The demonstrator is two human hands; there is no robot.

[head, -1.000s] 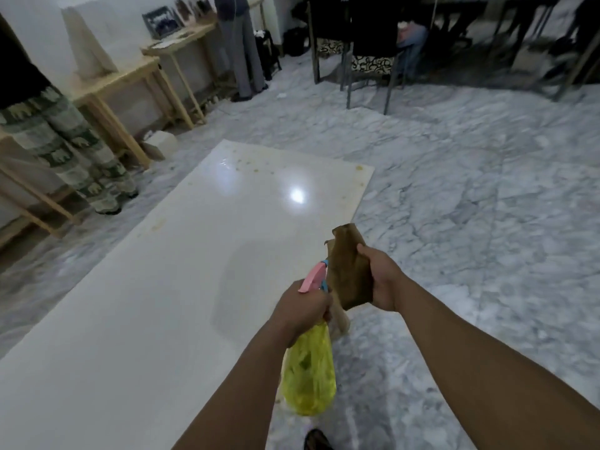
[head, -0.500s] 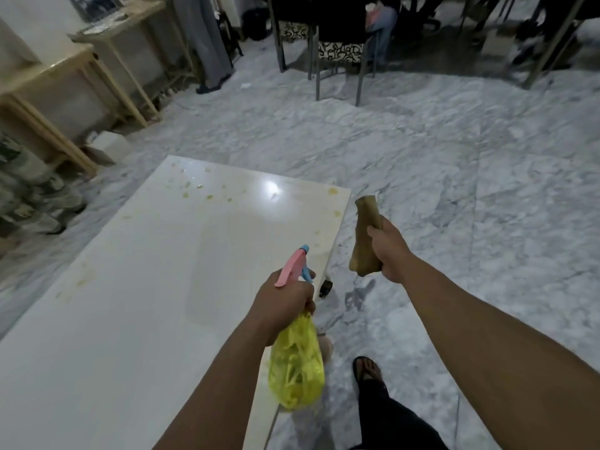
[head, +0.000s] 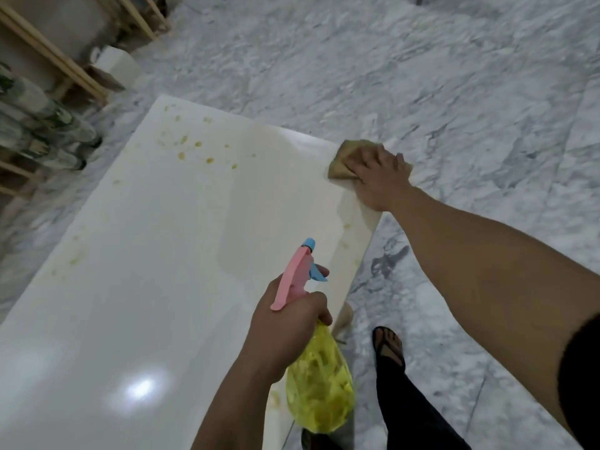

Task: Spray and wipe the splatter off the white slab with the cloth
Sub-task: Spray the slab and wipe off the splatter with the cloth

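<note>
The white slab (head: 156,261) stretches from the lower left to the upper middle, with yellow splatter (head: 194,151) dotted near its far end and fainter marks along its left edge. My right hand (head: 380,180) presses a brown cloth (head: 341,160) flat on the slab's far right corner. My left hand (head: 289,329) grips a yellow spray bottle (head: 319,391) with a pink trigger head (head: 295,277), held over the slab's right edge, nozzle pointing toward the far end.
Grey marble floor (head: 454,108) surrounds the slab. Wooden table legs (head: 65,69) and a white box (head: 113,64) stand at the upper left, beside a person's patterned trousers (head: 35,125). My sandalled foot (head: 388,345) is beside the slab's right edge.
I have stepped closer to the slab's far end. My right hand went from holding the cloth in the air to pressing it down on the far right corner. The bottle stays in my left hand.
</note>
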